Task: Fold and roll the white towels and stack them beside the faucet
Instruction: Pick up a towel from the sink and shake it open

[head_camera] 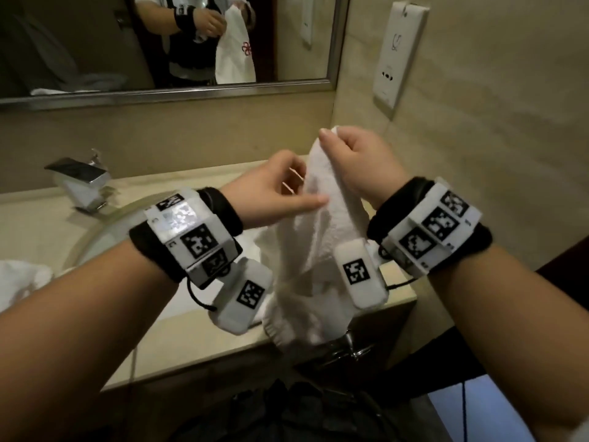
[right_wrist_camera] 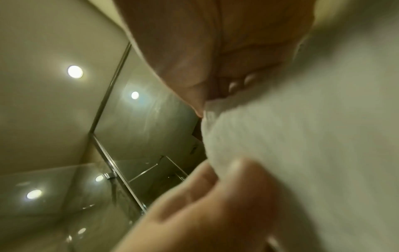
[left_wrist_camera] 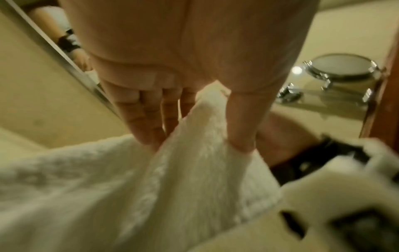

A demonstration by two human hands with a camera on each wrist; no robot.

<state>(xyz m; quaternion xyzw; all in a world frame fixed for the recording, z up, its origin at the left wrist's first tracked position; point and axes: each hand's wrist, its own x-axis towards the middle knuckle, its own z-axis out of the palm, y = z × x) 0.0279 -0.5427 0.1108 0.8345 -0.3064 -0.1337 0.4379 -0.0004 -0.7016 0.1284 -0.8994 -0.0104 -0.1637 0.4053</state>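
Observation:
A white towel (head_camera: 322,237) hangs in the air over the counter, its lower hem (head_camera: 287,333) drooping past the counter's front edge. My right hand (head_camera: 331,135) pinches its top corner between thumb and curled fingers, the highest point. Just below and to the left, my left hand (head_camera: 310,193) pinches the towel's edge, thumb in front and fingers behind. The left wrist view shows the towel (left_wrist_camera: 194,179) running between thumb (left_wrist_camera: 241,129) and fingers (left_wrist_camera: 146,122). In the right wrist view the towel (right_wrist_camera: 291,153) fills the right side below the pinch. The chrome faucet (head_camera: 83,183) stands at the left rear.
Below the hands is the sink basin (head_camera: 95,237) in a beige counter (head_camera: 178,339). Another white towel (head_camera: 19,282) lies crumpled at the far left. A mirror (head_camera: 95,43) hangs behind and a wall panel (head_camera: 398,55) on the right wall. Something round and chrome-rimmed (left_wrist_camera: 341,66) sits near the door frame.

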